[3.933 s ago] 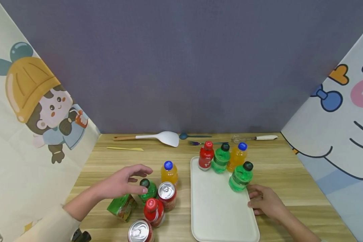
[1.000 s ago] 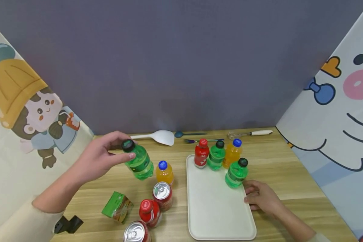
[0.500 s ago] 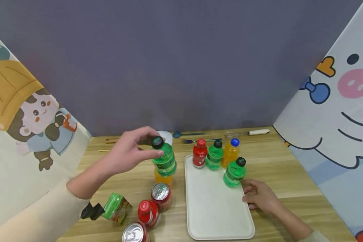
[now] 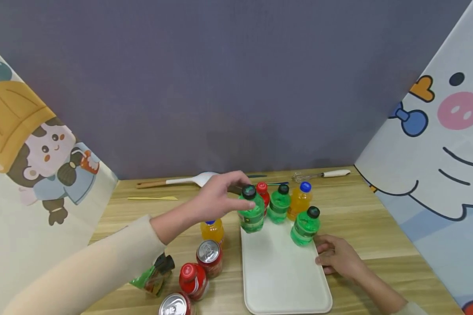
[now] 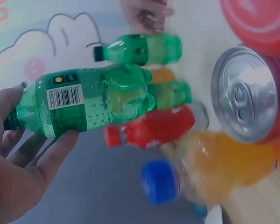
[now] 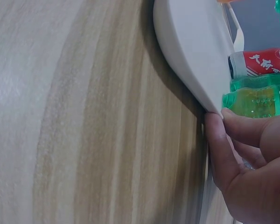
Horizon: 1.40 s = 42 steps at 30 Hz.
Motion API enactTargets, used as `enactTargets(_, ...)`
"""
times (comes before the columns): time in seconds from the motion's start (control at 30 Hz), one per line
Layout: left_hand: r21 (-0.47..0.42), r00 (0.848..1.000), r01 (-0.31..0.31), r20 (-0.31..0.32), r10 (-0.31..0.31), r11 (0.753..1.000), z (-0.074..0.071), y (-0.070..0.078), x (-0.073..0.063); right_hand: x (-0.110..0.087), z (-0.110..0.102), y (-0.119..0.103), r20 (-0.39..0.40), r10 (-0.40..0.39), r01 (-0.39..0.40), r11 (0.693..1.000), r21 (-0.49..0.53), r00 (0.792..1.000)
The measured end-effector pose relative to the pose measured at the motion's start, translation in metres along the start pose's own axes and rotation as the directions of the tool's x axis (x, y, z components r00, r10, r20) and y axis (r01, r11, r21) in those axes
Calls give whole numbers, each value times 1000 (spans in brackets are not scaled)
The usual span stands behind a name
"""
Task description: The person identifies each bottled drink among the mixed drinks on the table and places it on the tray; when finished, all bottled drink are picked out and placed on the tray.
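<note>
My left hand (image 4: pixel 218 197) grips a green soda bottle (image 4: pixel 252 218) near its black cap, with the thumb in front. The bottle overlaps the back left corner of the white tray (image 4: pixel 284 280) in the head view and partly covers a red bottle (image 4: pixel 262 188). Two green bottles, one at the back (image 4: pixel 279 204) and one at the right (image 4: pixel 305 228), stand on the tray along with an orange drink bottle (image 4: pixel 299 202). My right hand (image 4: pixel 338 258) pinches the tray's right edge between thumb and fingers, as the right wrist view shows.
Left of the tray stand another orange bottle (image 4: pixel 213 232), a soda can (image 4: pixel 209 258), a red bottle (image 4: pixel 193 282) and a second can (image 4: pixel 175 305). My left sleeve partly hides a green carton (image 4: pixel 146 280). Along the back lie a spatula (image 4: pixel 181 180) and a whisk (image 4: pixel 323 174).
My left hand has taken hold of the green bottle, lifted it from the left group and carried it right to the tray's back left corner. My right hand stays at the tray's edge.
</note>
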State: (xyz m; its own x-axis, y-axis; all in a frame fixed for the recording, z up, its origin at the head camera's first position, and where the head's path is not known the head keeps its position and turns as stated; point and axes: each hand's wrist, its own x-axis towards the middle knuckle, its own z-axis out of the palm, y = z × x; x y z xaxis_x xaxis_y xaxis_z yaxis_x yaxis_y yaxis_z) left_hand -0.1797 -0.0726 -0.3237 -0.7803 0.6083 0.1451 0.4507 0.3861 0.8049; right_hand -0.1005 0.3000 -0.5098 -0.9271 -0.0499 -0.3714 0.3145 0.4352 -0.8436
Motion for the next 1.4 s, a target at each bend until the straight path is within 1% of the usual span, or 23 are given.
enactTargets(0.2,-28,998,27,50,-25,999,27,-4,21,0,1,1,1,4,-4,1000,2,1000)
enactTargets(0.4,-53,996,3,85,1,999,50,-7,36,2,1,2,-4,1,-1,1000,2,1000)
enactTargets(0.5,-37,995,2,97,1,999,60,-8,42,3,1,2,-1,-5,5,1000,-5,1000)
enactTargets(0.67,20,993,27,115,-29,999,76,-14,52,2,0,1,12,-14,14,1000,1,1000)
enactTargets(0.8,33,991,51,124,-55,998,88,-19,57,2,0,1,4,-9,9,1000,10,1000)
enactTargets(0.97,43,985,95,142,-101,995,101,-21,61,2,0,2,7,-11,11,1000,14,1000)
enactTargets(1.03,43,982,113,146,-119,993,105,-21,62,2,0,2,14,-14,14,1000,13,1000)
enactTargets(1.2,58,979,150,131,-156,987,114,-20,64,2,0,1,7,-5,5,1000,13,1000)
enactTargets(1.4,69,975,180,123,-187,981,122,-24,65,1,0,1,-1,-3,3,1000,13,1000)
